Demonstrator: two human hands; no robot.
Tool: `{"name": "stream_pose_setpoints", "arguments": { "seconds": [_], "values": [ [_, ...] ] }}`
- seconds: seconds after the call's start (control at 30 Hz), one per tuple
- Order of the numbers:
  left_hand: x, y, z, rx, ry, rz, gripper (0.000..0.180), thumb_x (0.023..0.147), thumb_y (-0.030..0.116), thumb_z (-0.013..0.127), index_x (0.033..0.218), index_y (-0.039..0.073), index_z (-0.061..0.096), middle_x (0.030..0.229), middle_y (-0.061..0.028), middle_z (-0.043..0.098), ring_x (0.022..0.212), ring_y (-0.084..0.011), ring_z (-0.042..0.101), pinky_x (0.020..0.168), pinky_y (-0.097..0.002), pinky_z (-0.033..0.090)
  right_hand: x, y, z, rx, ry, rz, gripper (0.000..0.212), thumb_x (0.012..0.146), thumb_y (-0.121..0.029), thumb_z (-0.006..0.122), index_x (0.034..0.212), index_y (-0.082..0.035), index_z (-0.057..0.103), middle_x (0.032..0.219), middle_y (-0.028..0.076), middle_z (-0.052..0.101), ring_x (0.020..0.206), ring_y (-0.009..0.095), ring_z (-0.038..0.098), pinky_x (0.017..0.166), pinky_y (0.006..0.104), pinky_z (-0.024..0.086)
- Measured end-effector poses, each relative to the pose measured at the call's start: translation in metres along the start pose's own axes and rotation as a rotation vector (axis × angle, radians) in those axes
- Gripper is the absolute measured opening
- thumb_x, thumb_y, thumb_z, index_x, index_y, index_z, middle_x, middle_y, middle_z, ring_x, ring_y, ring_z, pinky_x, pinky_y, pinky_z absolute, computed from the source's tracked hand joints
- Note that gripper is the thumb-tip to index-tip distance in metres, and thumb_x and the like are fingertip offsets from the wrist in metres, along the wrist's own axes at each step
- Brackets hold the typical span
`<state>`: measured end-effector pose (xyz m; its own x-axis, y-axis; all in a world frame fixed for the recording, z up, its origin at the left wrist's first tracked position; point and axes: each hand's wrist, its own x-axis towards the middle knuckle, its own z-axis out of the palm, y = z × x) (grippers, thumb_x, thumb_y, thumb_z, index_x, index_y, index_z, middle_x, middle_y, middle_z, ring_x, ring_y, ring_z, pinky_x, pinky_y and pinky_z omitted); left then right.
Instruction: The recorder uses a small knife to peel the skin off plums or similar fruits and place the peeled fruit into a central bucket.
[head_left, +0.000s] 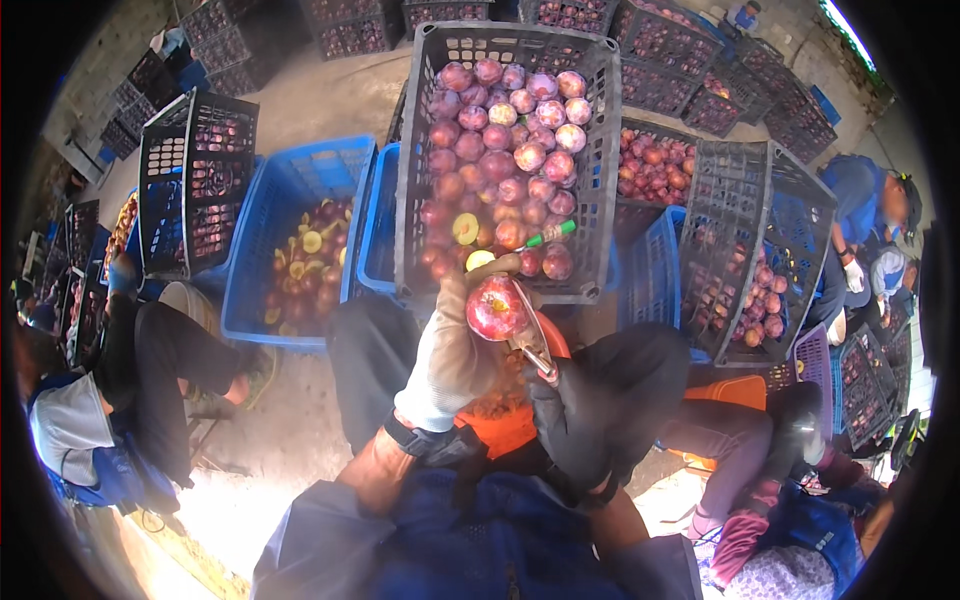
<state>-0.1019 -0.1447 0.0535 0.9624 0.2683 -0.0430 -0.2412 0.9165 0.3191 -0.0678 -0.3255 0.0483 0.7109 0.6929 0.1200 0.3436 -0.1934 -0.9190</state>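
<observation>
Your gloved left hand (445,350) is closed around a red plum (494,309), at its right side—just ahead and left of your gloved right hand (568,408), which grips a slim metal tool (535,335). The plum should feel light, firm but easily bruised, its skin probably slick if wet—so cradle its rounded sides, pressing gently.

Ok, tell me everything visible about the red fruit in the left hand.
The red fruit is round and purplish red, with a yellowish patch near its middle. The gloved left hand grips it near the black crate. A metal tool in the right hand lies along its right side; contact is unclear.
</observation>
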Motion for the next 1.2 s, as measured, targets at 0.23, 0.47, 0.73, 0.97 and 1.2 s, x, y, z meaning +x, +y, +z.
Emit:
{"name": "stream_pose_setpoints", "arguments": {
  "seconds": [0.23, 0.47, 0.73, 0.97, 1.2],
  "values": [
    [0.0, 0.007, 0.003, 0.006, 0.056, -0.086, 0.054, 0.104, 0.037, 0.054, 0.143, -0.001, 0.048, 0.119, -0.0126, 0.064, 0.105, -0.0233, 0.064, 0.093, -0.0389, 0.055, 0.007, -0.009, -0.003, -0.011, 0.035, -0.007, 0.009, 0.102, -0.009, 0.062, 0.105, -0.001, 0.059, 0.074, 0.014, 0.059, 0.063, 0.026, 0.061, 0.059, 0.0368, 0.049],
    [-0.011, 0.02, 0.024, 0.756, -0.093, 0.045, 0.095, 0.074, 0.006, 0.082, 0.155, -0.001, 0.032, 0.14, -0.0152, 0.052, 0.129, -0.0203, 0.052, 0.111, -0.033, 0.041, -0.004, -0.005, -0.013, -0.16, 0.062, -0.118, 0.012, 0.1, -0.01, 0.063, 0.108, -0.001, 0.061, 0.073, 0.012, 0.059, 0.061, 0.023, 0.06, 0.059, 0.0358, 0.05],
    [-0.015, 0.02, 0.021, 1.027, -0.114, 0.087, 0.088, 0.072, -0.002, 0.081, 0.149, -0.001, 0.039, 0.14, -0.0148, 0.053, 0.126, -0.0201, 0.054, 0.111, -0.0338, 0.042, -0.014, 0.006, -0.021, -0.078, 0.03, -0.118, 0.015, 0.096, -0.011, 0.066, 0.106, -0.001, 0.061, 0.075, 0.016, 0.061, 0.064, 0.033, 0.063, 0.06, 0.0396, 0.05],
    [-0.022, 0.017, 0.04, 0.742, -0.048, -0.062, 0.085, 0.073, -0.005, 0.072, 0.15, -0.002, 0.038, 0.139, -0.0136, 0.055, 0.124, -0.0197, 0.056, 0.107, -0.0333, 0.046, -0.007, -0.011, -0.024, -0.193, 0.031, -0.203, 0.016, 0.096, -0.013, 0.067, 0.106, -0.002, 0.062, 0.079, 0.017, 0.061, 0.066, 0.035, 0.064, 0.061, 0.0407, 0.05],
    [-0.026, 0.006, 0.034, 0.585, -0.032, -0.096, 0.084, 0.074, -0.001, 0.068, 0.152, -0.002, 0.036, 0.136, -0.0145, 0.055, 0.118, -0.0216, 0.06, 0.101, -0.0353, 0.052, -0.011, -0.007, -0.026, -0.388, 0.063, -0.27, 0.015, 0.096, -0.014, 0.067, 0.106, -0.004, 0.061, 0.081, 0.016, 0.062, 0.067, 0.035, 0.065, 0.06, 0.0413, 0.05]
  ]
}}
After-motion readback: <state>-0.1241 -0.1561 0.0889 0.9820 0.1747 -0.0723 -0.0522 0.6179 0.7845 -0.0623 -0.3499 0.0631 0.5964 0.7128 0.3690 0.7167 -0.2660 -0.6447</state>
